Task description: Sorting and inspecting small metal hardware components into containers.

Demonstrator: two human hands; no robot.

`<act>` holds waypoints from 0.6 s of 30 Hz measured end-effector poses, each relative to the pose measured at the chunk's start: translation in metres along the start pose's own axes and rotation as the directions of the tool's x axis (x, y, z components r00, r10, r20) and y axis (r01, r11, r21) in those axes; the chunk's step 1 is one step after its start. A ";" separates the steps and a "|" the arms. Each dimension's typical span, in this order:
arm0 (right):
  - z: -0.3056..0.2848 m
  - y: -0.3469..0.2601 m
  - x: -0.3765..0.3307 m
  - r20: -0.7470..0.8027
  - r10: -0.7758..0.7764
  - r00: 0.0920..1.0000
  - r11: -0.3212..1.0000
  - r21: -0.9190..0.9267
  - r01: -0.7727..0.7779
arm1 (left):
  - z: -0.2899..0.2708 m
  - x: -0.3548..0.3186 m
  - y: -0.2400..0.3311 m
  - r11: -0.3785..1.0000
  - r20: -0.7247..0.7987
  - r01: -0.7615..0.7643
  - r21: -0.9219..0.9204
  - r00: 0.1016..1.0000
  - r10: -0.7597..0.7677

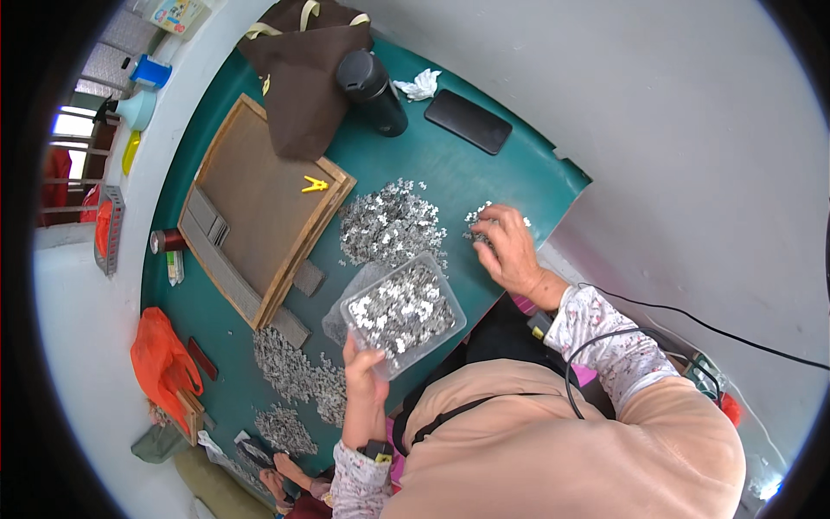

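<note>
My left hand (365, 381) grips the near corner of a clear plastic tray (403, 311) filled with small grey puzzle pieces and holds it above the green table (450, 169). My right hand (508, 249) rests palm down on a small cluster of grey pieces (478, 216) at the table's right edge, fingers curled over them. A large heap of the same pieces (389, 223) lies between the tray and the right hand.
A wooden-framed board (259, 208) with a yellow clip (315, 183) lies to the left. A dark bag (304, 69), a black flask (373, 91), a crumpled tissue (419, 85) and a black phone (468, 121) are at the far edge. More piece heaps (294, 372) and an orange bag (160, 359) sit near left.
</note>
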State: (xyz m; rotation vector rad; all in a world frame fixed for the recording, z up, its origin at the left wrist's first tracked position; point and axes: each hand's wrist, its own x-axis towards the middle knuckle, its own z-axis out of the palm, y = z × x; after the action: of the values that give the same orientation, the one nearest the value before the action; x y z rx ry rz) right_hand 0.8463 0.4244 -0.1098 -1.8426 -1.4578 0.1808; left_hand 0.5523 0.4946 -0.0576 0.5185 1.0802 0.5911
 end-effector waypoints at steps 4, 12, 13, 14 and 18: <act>-0.015 -0.027 0.006 0.143 -0.151 0.978 0.970 0.214 0.118 | 0.041 0.043 -0.003 0.999 0.125 0.017 0.032 0.992 -0.021; 0.004 -0.005 0.027 0.367 -0.082 0.927 0.996 0.064 0.062 | 0.096 0.099 -0.015 0.992 0.212 0.027 0.121 0.976 -0.053; 0.003 0.001 0.031 0.363 -0.077 0.929 0.996 0.060 0.059 | 0.099 0.103 -0.017 0.992 0.195 0.034 0.121 0.979 -0.058; 0.002 0.007 0.035 0.417 -0.079 0.905 0.997 0.039 0.069 | 0.101 0.105 -0.018 0.992 0.199 0.035 0.124 0.978 -0.060; -0.002 0.030 0.047 0.490 -0.106 0.865 0.992 -0.004 0.124 | 0.120 0.110 -0.022 0.982 0.135 0.037 0.184 0.989 -0.062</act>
State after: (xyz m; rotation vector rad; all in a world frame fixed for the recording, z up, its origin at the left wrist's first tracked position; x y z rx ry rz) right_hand 0.8867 0.4633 -0.1116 -1.8076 -1.9198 0.6040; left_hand 0.7052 0.5401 -0.0982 0.6799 1.0146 0.4079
